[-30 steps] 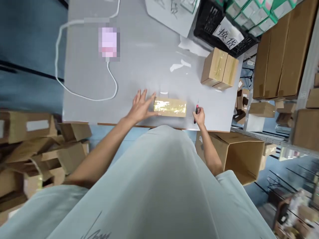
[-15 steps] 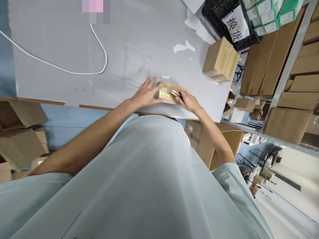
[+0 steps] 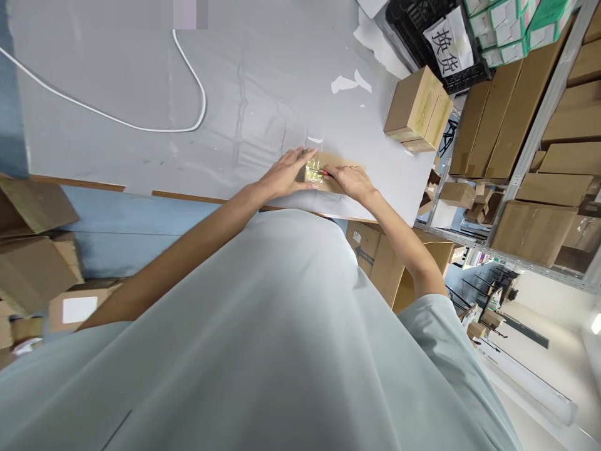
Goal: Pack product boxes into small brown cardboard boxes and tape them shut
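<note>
A small brown cardboard box [image 3: 313, 175] with shiny clear tape across its top lies near the front edge of the grey table. My left hand [image 3: 285, 175] spans the box's left end, thumb along the near side and fingers at the far side. A utility knife [image 3: 325, 173] with a red part is in my right hand [image 3: 353, 181], which is closed around it over the box top. Most of the knife is covered by my fingers, and its tip lies against the taped area; how deep it reaches I cannot tell.
Two taped cartons [image 3: 416, 109] stand at the table's right end. Behind them are a black crate [image 3: 413, 31] and green-and-white boxes. A white cable [image 3: 141, 129] curves across the left side. Torn white scraps [image 3: 345, 83] lie farther back. Open cartons sit below the table; shelves of boxes rise at right.
My right hand has tilted lower over the box, hiding more of the knife. My left fingers have drawn closer together at the box end. The whole view has shifted slightly.
</note>
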Motion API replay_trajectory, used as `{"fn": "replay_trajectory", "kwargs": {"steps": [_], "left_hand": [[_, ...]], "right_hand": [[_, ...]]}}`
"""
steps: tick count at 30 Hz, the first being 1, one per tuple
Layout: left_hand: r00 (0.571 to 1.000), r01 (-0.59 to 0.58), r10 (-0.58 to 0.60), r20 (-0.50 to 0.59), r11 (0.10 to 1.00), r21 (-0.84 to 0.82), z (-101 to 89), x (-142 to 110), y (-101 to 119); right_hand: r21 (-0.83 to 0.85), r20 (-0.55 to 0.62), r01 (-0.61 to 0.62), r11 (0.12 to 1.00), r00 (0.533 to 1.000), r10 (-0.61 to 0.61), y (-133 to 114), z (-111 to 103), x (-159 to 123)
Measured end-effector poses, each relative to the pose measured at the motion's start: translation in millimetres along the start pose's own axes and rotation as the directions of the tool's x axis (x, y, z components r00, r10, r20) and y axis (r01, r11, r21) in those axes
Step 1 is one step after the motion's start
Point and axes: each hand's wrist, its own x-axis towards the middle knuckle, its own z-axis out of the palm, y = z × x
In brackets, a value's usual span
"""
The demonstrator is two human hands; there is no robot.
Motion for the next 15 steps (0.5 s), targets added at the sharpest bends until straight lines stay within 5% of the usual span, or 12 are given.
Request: {"fn": "replay_trajectory", "kwargs": {"steps": [10,15], "left_hand": [[1.0,0.018,-0.018,0.001,0.999,-0.045,-1.5,-1,-2],[0.999,0.023,-0.026,-0.04,0.998,-0.062,0.9,0,-4]], "right_hand": [[0.069,-0.026,0.092,0.993,0.996,-0.09,16,-2,22],[0.017,0.038,0.11,0.994,0.993,-0.111,4,-18,39]]}}
